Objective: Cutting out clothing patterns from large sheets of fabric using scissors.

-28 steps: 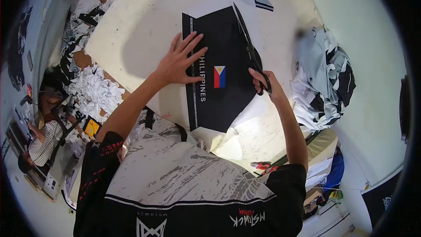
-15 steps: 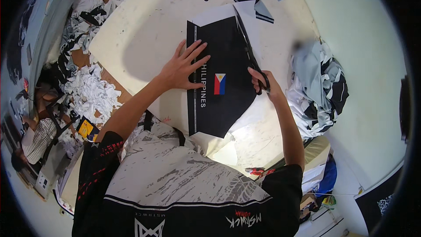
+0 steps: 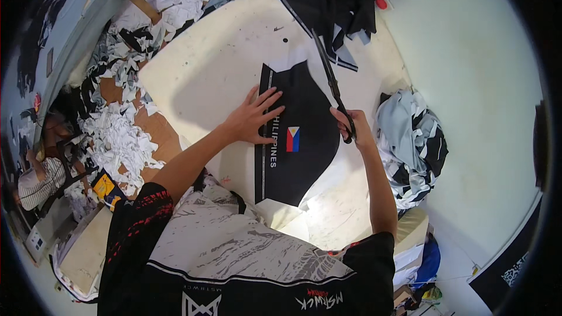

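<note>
My left hand (image 3: 254, 118) lies with fingers spread on a black fabric panel (image 3: 301, 181) bearing white lettering, a striped edge band and a small flag print in red, blue, white and yellow. White sheet material (image 3: 321, 175) shows beneath the panel. My right hand (image 3: 354, 126) grips the handles of large black scissors (image 3: 331, 76); their long blades point away from me along the panel's upper right side, tips past its top edge. The pale worktable (image 3: 205, 90) lies under all of this.
Black fabric pieces (image 3: 325, 3) lie at the table's far end. A grey, white and black fabric heap (image 3: 410, 146) sits right. Many white scraps (image 3: 117, 134) cover the left side, where a seated person in striped clothing (image 3: 41, 181) is. A pale wall (image 3: 480, 111) stands right.
The table and panel appear lower in the picture as my view shifts. The scissor blades now sit farther right of the panel's edge. My left hand stays spread on the panel.
</note>
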Demonstrator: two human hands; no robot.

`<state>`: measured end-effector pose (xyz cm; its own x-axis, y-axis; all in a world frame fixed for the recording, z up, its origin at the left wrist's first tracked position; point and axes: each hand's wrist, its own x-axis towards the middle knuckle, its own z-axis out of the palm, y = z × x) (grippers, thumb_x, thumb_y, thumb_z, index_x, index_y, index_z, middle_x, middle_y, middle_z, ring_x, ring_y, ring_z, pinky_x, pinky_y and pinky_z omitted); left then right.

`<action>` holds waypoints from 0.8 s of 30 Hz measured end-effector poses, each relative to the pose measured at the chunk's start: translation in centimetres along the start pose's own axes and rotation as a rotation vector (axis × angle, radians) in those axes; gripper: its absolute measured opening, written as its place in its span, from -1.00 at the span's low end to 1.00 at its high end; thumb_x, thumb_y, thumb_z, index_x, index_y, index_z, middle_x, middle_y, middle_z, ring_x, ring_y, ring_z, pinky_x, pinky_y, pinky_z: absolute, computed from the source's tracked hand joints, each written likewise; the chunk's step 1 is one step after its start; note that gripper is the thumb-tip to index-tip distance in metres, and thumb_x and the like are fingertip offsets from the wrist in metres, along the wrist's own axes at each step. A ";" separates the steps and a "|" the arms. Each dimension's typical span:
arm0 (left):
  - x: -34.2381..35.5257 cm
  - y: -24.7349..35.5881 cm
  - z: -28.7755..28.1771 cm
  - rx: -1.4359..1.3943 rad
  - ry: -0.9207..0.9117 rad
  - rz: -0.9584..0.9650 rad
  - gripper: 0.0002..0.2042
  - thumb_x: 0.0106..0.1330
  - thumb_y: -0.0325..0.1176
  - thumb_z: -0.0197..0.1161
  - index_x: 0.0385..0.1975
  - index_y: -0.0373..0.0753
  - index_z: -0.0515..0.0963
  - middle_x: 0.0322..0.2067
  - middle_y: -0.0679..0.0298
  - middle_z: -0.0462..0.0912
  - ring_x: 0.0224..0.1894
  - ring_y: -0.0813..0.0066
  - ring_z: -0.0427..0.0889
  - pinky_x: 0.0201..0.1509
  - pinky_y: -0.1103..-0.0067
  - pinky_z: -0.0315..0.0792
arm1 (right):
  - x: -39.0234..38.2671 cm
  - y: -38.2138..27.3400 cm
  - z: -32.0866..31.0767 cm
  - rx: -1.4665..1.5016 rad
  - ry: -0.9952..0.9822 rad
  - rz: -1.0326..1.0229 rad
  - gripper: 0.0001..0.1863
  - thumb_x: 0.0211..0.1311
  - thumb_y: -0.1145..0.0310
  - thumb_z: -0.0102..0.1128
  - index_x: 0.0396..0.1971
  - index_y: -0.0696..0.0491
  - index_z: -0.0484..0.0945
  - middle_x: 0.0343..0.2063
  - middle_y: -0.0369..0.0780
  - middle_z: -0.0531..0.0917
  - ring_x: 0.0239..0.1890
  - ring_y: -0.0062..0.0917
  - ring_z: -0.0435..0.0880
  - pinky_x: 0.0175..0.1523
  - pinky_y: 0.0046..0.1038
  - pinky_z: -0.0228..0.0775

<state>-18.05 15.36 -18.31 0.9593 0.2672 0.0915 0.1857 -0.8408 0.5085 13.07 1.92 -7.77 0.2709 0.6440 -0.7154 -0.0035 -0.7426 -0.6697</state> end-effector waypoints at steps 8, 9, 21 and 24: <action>0.0 0.0 0.3 -0.009 0.061 0.032 -0.07 0.14 0.41 0.31 0.39 -0.17 0.45 0.54 -0.02 0.18 0.62 0.02 0.03 0.62 -0.14 -0.19 | -1.0 6.0 0.9 -0.186 0.404 -0.296 -0.58 0.37 0.10 0.44 -0.50 0.13 0.58 -0.68 -0.33 0.53 -0.65 -0.68 0.45 -0.50 -0.53 0.26; 0.2 0.1 0.3 0.031 0.081 -0.006 -0.06 0.16 0.42 0.29 0.40 -0.20 0.44 0.53 -0.04 0.19 0.62 0.00 0.03 0.61 -0.17 -0.19 | -1.1 8.9 0.9 -0.204 0.554 -0.458 -0.57 0.34 0.10 0.47 -0.46 0.19 0.60 -0.71 -0.28 0.49 -0.63 -0.63 0.43 -0.48 -0.48 0.25; -0.1 0.4 1.6 0.057 0.230 -0.029 -0.31 0.34 0.12 0.36 0.35 -0.19 0.46 0.40 -0.04 0.33 0.50 -0.06 0.24 0.55 -0.18 -0.05 | -18.2 26.5 18.1 0.024 1.244 0.018 -0.61 0.41 0.28 0.36 -0.01 0.29 0.54 -0.21 0.08 0.71 -0.20 -0.11 0.68 0.00 -0.20 0.53; 2.1 3.7 1.2 -0.116 -0.025 0.525 -0.28 0.33 0.21 0.33 0.38 -0.10 0.46 0.46 -0.03 0.27 0.55 -0.05 0.17 0.57 -0.16 -0.09 | -22.3 29.3 19.5 -0.019 1.394 0.157 -0.61 0.40 0.21 0.40 -0.13 0.29 0.60 -0.33 0.00 0.72 -0.31 -0.20 0.67 -0.12 -0.23 0.53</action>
<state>-15.06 12.26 -17.27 0.9217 -0.1878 0.3394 -0.3439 -0.8006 0.4908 -11.82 -30.60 -15.36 0.9891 -0.1469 0.0092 -0.1131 -0.7984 -0.5914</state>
